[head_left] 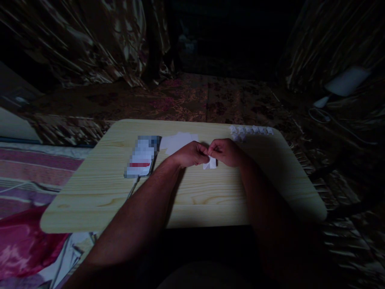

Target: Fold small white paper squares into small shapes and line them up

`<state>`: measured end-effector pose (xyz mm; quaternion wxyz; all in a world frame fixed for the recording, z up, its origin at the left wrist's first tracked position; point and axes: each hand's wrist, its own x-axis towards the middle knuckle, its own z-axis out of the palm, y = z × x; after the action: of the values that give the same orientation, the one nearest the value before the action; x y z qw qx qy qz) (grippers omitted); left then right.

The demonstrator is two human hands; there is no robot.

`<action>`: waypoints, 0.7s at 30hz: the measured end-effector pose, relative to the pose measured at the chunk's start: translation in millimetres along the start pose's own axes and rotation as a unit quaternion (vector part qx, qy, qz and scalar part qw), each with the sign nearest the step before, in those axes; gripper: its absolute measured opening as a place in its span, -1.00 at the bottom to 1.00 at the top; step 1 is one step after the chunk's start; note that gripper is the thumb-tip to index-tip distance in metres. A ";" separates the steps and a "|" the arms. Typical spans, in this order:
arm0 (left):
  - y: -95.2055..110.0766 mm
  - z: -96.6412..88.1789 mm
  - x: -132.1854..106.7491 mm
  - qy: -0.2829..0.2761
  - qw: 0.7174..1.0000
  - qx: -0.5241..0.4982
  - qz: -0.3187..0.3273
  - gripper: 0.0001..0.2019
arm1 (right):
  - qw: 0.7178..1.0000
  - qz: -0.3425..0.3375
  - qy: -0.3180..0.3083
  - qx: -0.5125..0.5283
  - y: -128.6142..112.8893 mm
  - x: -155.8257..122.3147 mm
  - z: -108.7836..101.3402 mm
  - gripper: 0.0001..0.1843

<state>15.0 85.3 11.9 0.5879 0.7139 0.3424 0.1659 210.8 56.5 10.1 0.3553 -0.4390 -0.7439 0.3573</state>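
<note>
A small folded piece of white paper (210,163) with crease lines is between my hands, just above or on the wooden table (207,200). My left hand (194,154) pinches it at its upper left edge. From the other side my right hand (225,152) grips its upper edge, the fingertips of both hands almost meeting. My fingers cover the top part of the paper. Behind my left hand lie several loose sheets of white paper (177,141). Beyond my right hand, small folded white paper pieces (249,130) stand in a row near the far edge.
A phone (141,156) with a charging cable (132,188) lies on the table's left part. A white lamp (347,81) stands at the far right. Striped bedding (39,168) is at the left, with patterned curtains (117,36) behind. The room is dim.
</note>
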 end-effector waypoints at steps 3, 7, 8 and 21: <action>2.0 1.8 -0.6 -0.011 1.000 -0.001 -0.003 -0.90 | 1.000 -0.008 -0.011 -0.013 -3.6 -0.1 -2.9 -0.85; 2.3 1.5 -0.5 0.005 0.999 -0.037 -0.002 -0.90 | 0.999 -0.005 -0.017 0.034 -10.8 -0.7 -8.0 -0.85; 2.1 1.0 -0.5 0.006 0.999 -0.049 -0.001 -0.89 | 0.998 -0.007 -0.024 0.061 -11.9 -0.9 -9.1 -0.84; -1.1 -0.9 0.4 0.004 0.998 -0.058 0.000 -0.89 | 0.995 0.008 -0.060 0.081 -3.4 -1.6 -8.0 -0.86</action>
<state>14.4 86.3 11.1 0.6267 0.6784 0.3342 0.1882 216.8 55.6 16.6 0.3413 -0.3925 -0.7292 0.4448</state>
